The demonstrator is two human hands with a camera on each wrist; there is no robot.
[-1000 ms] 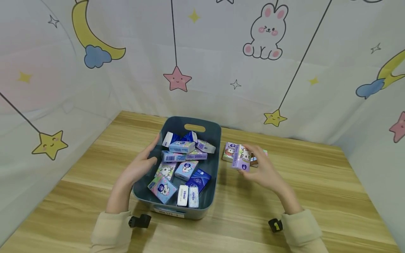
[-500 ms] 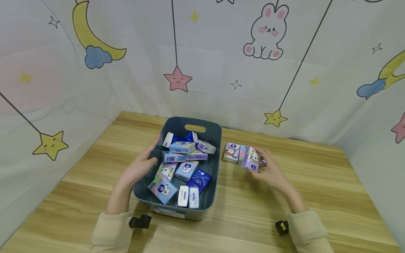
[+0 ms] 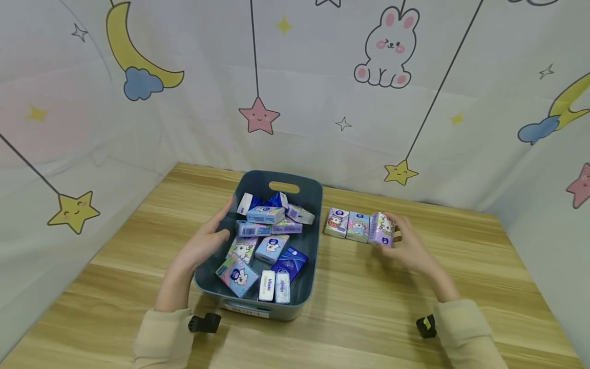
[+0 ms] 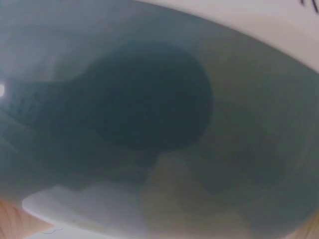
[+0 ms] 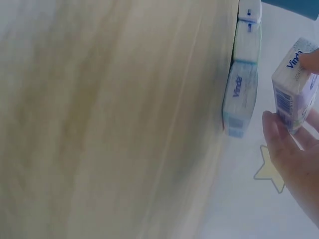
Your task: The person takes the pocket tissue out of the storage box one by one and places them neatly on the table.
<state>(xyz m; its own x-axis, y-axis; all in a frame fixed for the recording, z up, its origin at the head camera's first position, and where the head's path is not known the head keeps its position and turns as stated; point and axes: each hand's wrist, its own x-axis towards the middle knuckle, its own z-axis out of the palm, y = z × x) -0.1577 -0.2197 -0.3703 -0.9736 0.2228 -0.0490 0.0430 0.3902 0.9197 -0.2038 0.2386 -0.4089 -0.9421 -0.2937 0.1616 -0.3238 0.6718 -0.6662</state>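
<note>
In the head view, my right hand [image 3: 410, 248] pinches a purple tissue pack [image 3: 381, 229] over the right end of a short row on the table. The right wrist view shows the held pack [image 5: 294, 82] apart from the row; its nearest pack [image 5: 240, 94] is mostly hidden from the head. A pack with a brown print [image 3: 337, 223] and a pink-and-blue pack [image 3: 358, 226] lie flat to its left. My left hand [image 3: 200, 248] holds the left rim of a blue-grey plastic bin [image 3: 313, 200], thumb over the edge, fingers extended along the side.
Several tissue packs [image 3: 272, 248] lie jumbled inside the bin, some blue, some purple, with two white ones [image 3: 266, 285] near its front. Wooden tabletop [image 3: 369, 312] extends around the bin. A printed white curtain [image 3: 304, 143] hangs behind and at both sides.
My right hand has carried the purple pack rightward along the row, uncovering the pink-and-blue pack. The left hand and the bin have stayed in place.
</note>
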